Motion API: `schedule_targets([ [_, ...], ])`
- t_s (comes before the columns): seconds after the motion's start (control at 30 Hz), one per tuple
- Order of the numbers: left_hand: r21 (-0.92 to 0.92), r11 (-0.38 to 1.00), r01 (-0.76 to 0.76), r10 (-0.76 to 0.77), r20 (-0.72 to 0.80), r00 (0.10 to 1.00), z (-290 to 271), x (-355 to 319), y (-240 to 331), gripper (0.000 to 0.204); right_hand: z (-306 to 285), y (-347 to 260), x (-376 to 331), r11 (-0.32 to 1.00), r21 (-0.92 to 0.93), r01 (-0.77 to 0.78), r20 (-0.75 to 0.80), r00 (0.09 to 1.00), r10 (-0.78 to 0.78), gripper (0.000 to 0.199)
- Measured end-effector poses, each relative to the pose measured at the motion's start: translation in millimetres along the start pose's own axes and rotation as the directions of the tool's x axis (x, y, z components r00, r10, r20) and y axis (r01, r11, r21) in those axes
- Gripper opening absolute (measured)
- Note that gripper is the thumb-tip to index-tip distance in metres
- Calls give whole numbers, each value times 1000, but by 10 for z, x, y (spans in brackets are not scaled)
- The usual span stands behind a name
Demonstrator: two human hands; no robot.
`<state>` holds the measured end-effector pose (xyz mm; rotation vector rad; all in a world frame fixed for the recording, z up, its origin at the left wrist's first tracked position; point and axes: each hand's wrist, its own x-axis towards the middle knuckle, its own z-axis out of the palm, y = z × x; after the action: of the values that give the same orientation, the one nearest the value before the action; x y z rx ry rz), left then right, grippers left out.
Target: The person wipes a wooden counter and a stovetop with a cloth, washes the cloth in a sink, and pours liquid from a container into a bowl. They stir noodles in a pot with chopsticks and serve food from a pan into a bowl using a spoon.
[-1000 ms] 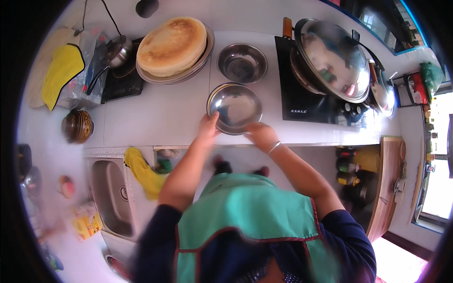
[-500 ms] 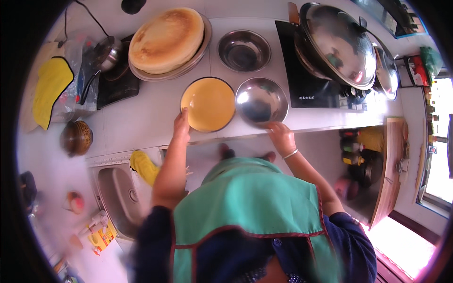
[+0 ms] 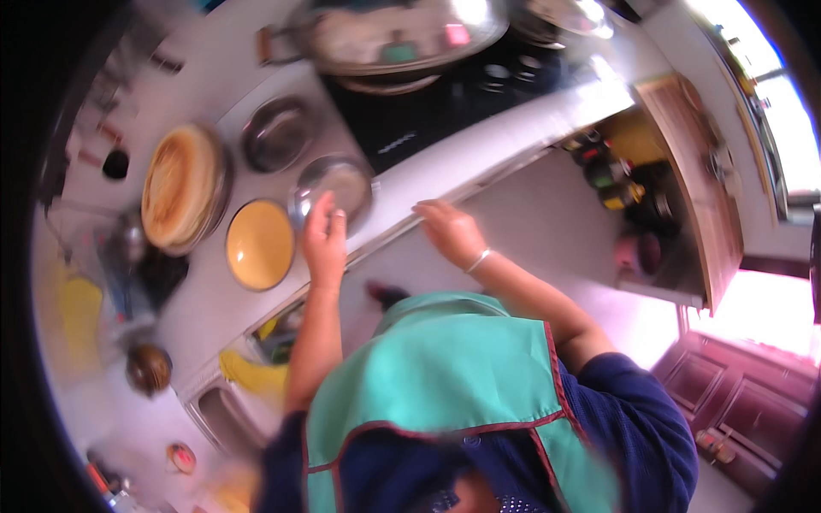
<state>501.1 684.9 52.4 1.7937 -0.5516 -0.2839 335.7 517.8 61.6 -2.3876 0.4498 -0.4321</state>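
Note:
My left hand (image 3: 327,248) is open, thumb and fingers apart, in front of the shiny steel bowl (image 3: 355,184) near the counter's front edge. Its fingertips overlap the bowl's near side; whether they touch it I cannot tell. My right hand (image 3: 451,232) hangs over the counter edge to the right of that bowl, fingers stretched out and nothing in them. A yellow bowl with a dark rim (image 3: 259,244) stands just left of my left hand. Behind the steel bowl is a second steel bowl (image 3: 278,135). The picture is blurred by motion.
A large round browned bread (image 3: 178,186) rests in a pan at the left. A big lidded wok (image 3: 402,34) sits on the black cooktop (image 3: 402,128) at the back. Low at the right is an open wooden cabinet door (image 3: 697,188); a sink (image 3: 224,419) lies at lower left.
My view has turned toward the right. My left hand has left the yellow bowl and moved in front of the steel bowl. My right hand has come away from the steel bowl.

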Motion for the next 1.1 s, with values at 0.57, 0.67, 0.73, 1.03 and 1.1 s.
schedule_targets([
  [0.57, -107, 700, 707, -474, 670, 571, 5322, -147, 278, 22, -1875, 3466, -661, 729, 423, -538, -213, 723, 657, 16],
  [0.67, -142, 642, 753, -554, 593, 584, 5873, 76, -100, 24, -1775, 4161, -451, 613, 526, -589, -166, 636, 753, 18],
  [0.73, -162, 597, 786, -641, 494, 588, 6130, 292, -356, 25, -1611, 4631, -330, 543, 582, -605, -146, 580, 802, 19],
  [1.03, -615, 279, 738, -906, 87, 415, 6906, 951, -1971, 33, -674, 6953, 360, 411, 737, -537, -191, 417, 889, 22],
  [1.1, -751, 282, 598, -920, -35, 390, 6990, 1103, -2032, 35, -620, 7236, 533, 517, 672, -529, -267, 478, 837, 25],
])
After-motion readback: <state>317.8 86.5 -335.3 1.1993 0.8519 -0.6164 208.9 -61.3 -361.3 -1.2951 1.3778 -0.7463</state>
